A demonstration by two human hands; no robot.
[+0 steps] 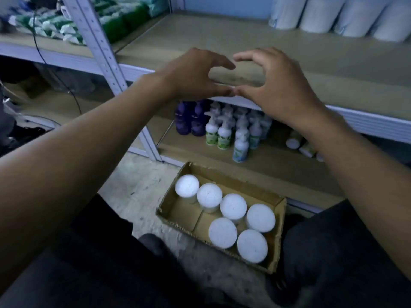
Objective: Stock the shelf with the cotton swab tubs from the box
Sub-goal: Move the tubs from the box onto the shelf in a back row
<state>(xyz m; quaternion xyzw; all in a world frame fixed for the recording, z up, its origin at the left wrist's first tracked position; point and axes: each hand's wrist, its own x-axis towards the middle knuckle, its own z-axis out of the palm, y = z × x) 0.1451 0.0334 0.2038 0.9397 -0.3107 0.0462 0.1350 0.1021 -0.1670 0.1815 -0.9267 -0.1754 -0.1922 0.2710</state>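
The left hand (195, 74) and the right hand (278, 85) hovered side by side over the front edge of the pale wooden shelf board (244, 41), fingers curved and spread, thumb tips nearly touching, and both were empty, grasping nothing. Below them, on the concrete floor, sat the open brown cardboard box (175, 210) with 6 round white-lidded cotton swab tubs (233, 206) standing upright inside, clustered toward its right side. None of the tubs appeared on the bare board under the hands.

At the back right of that board stood tall white paper rolls (322, 14); on the lower shelf stood purple and white pump bottles (220, 130).

The likely risks lay in the lift: the smooth lids might slip from a top-down pinch, and the tightly packed tubs could knock one another over. Set too near the board's front edge, a tub could roll off and fall back toward the floor.
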